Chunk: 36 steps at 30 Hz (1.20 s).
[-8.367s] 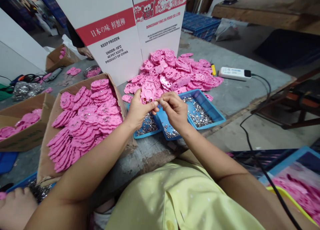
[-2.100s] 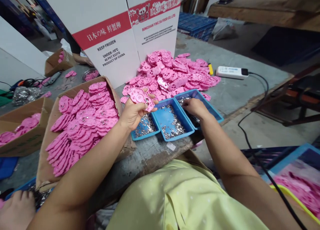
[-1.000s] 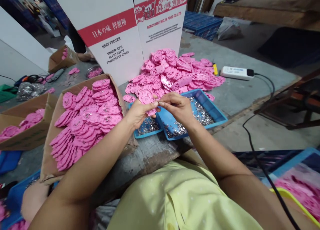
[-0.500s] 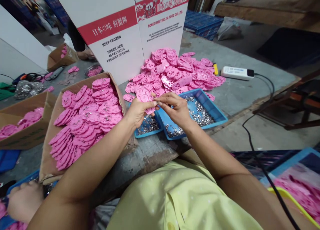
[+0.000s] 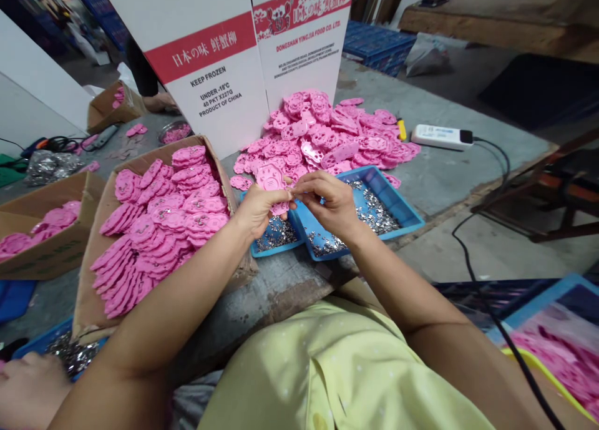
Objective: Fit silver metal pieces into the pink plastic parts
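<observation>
Between thumb and fingers, my left hand grips a flat pink plastic piece with a raised pattern. My right hand is closed in a pinch at the piece's right edge; whatever its fingertips hold is hidden or too small to name. Both hands meet above two blue trays of small shiny metal parts, a smaller tray and a larger tray. Behind them lies a heap of similar pink pieces. Left of my hands, a cardboard box holds stacked pink pieces.
A white printed carton stands behind the box. On the right are a white power strip and its black cable. Another person's hand is at the lower left beside a tray of metal parts. A second carton sits far left.
My right fingers have curled slightly closer against the pink piece, which has tilted a little. The other person's hand at lower left has moved left and down, uncovering metal parts.
</observation>
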### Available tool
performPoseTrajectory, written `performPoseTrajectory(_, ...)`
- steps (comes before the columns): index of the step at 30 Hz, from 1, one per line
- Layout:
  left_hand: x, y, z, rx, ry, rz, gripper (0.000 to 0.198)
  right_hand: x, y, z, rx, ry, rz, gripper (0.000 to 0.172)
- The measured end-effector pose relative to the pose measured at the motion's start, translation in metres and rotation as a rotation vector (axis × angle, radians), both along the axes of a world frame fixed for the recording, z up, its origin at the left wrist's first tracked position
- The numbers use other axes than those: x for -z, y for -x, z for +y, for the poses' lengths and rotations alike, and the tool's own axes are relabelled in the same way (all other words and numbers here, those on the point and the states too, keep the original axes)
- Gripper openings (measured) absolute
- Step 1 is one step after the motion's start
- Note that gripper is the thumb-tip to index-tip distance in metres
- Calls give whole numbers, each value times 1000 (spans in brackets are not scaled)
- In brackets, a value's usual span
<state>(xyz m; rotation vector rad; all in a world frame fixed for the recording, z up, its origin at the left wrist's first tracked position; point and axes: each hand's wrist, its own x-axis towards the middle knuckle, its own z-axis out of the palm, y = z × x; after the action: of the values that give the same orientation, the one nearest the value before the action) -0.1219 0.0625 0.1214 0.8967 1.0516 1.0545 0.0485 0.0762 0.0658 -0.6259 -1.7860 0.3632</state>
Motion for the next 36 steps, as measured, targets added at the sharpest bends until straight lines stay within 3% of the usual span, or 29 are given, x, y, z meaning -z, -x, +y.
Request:
performPoseTrajectory(4, 0, 0, -1, 4, 9, 8, 49, -3, -5, 1, 34, -157, -138, 14)
performPoseTrajectory(10, 1, 1, 0, 23, 16, 14, 47, -5, -7, -1, 136, -165, -265, 16)
performPoseTrajectory(13, -1, 0, -2, 77, -49, -71, 43, -10, -4, -5, 153, -31, -78, 19)
performPoseTrajectory(17, -8, -5, -7, 187, -99, -244, 45, -15, 1, -7, 97, 327, 317, 28)
performPoseTrajectory(20, -9, -8, -10, 200, -140, -218, 52, -12, 5, -6, 16, 511, 468, 33)
performPoseTrajectory(27, -3, -6, -11, 112, -363, -110, 72, -9, 15, -10, -44, 569, 510, 29)
performPoseTrajectory(36, 1, -3, -8, 78, -449, -35, 72, -18, 16, -14, -87, 564, 498, 28)
